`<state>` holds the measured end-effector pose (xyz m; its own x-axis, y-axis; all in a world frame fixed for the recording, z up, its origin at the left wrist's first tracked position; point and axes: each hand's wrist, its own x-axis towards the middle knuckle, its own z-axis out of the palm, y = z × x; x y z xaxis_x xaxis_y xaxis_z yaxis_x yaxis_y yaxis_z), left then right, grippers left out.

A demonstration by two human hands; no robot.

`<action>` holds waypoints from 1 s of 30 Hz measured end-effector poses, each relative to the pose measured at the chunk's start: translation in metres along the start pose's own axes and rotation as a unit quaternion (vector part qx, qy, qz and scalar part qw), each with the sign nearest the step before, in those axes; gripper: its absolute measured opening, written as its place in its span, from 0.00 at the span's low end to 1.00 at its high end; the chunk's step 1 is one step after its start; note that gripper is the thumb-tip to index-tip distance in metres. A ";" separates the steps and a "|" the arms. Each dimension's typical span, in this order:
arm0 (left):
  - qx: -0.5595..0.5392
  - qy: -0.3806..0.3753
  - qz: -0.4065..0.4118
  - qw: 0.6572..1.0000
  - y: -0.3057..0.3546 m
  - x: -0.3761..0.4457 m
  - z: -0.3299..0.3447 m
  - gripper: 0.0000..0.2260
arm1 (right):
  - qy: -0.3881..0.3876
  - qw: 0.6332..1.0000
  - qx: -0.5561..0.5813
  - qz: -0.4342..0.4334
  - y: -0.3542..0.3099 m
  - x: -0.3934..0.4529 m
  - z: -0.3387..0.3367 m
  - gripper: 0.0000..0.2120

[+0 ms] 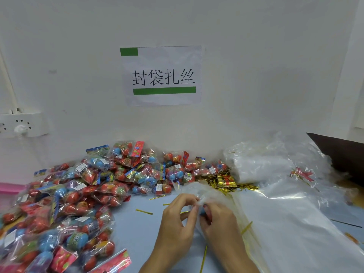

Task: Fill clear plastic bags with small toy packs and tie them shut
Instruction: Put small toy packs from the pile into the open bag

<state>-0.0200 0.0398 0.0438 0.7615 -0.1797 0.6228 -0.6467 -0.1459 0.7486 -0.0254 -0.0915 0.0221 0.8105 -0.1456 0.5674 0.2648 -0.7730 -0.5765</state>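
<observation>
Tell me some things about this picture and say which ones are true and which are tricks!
1. Both hands pinch the neck of a clear bag. True: the left hand and right hand meet there.
2. The toy packs are piled on the right. False: they are heaped on the left.
3. Loose gold ties lie on the table. True.
4. The paper sign on the wall has red bars. False: the bars are green.
</observation>
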 end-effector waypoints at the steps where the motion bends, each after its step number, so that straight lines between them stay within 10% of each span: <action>1: -0.003 -0.011 0.003 1.000 0.002 0.000 0.001 0.07 | 0.000 1.000 -0.003 0.029 0.002 0.001 0.000 0.07; 10: -0.046 0.024 -0.016 0.999 0.005 -0.002 -0.003 0.05 | 0.062 0.997 0.018 0.038 0.000 0.005 -0.007 0.09; 14: 0.179 0.056 0.008 0.982 -0.019 0.003 -0.017 0.27 | 0.065 0.992 0.104 0.006 -0.008 0.006 -0.012 0.07; 17: 0.275 -0.005 0.027 0.961 -0.033 0.001 -0.022 0.23 | 0.040 0.993 0.106 0.019 -0.004 0.005 -0.008 0.10; 24: 0.203 0.013 0.106 0.973 -0.026 0.000 -0.010 0.08 | 0.121 0.985 0.054 0.109 -0.002 0.005 -0.006 0.17; 30: 0.115 0.088 0.040 0.989 -0.014 -0.001 -0.009 0.20 | 0.098 0.960 0.127 0.230 0.001 0.013 0.000 0.12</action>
<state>-0.0114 0.0503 0.0344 0.6899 -0.0312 0.7232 -0.6829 -0.3594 0.6360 -0.0151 -0.0940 0.0289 0.7644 -0.5682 0.3047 0.0421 -0.4275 -0.9030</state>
